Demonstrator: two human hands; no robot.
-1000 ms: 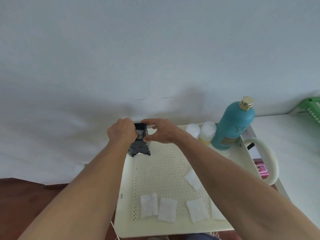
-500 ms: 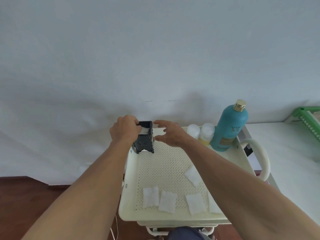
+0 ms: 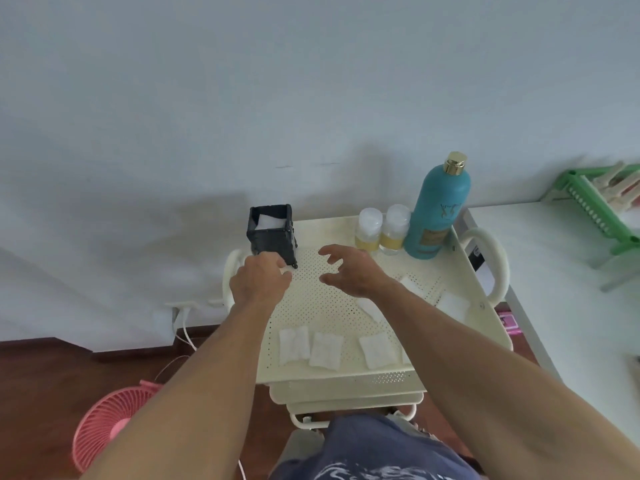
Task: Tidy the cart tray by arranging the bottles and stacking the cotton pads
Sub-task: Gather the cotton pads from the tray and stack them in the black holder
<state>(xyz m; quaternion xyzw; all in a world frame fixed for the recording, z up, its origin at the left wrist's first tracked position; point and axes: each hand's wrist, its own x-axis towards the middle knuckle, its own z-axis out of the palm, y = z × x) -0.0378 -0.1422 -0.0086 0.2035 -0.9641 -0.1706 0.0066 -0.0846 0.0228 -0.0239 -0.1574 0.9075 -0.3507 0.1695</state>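
A cream perforated cart tray [image 3: 332, 306] holds a black square holder [image 3: 272, 237] at its far left corner, with a white cotton pad inside. Two small clear bottles [image 3: 382, 230] with yellow liquid and a tall teal bottle [image 3: 438, 209] with a gold cap stand along the far right edge. Several loose cotton pads [image 3: 325, 349] lie near the front and right of the tray. My left hand [image 3: 258, 280] is curled just in front of the holder, apart from it. My right hand [image 3: 349, 271] hovers over the tray's middle, fingers spread, holding nothing.
A pink fan [image 3: 107, 424] stands on the wooden floor at lower left, with white cables by the wall. A white table [image 3: 571, 289] with a green rack [image 3: 595, 206] is to the right. The wall is right behind the cart.
Both hands have let go of the black holder and drawn back toward me. The holder now stands alone in the far left corner. The view has pulled back.
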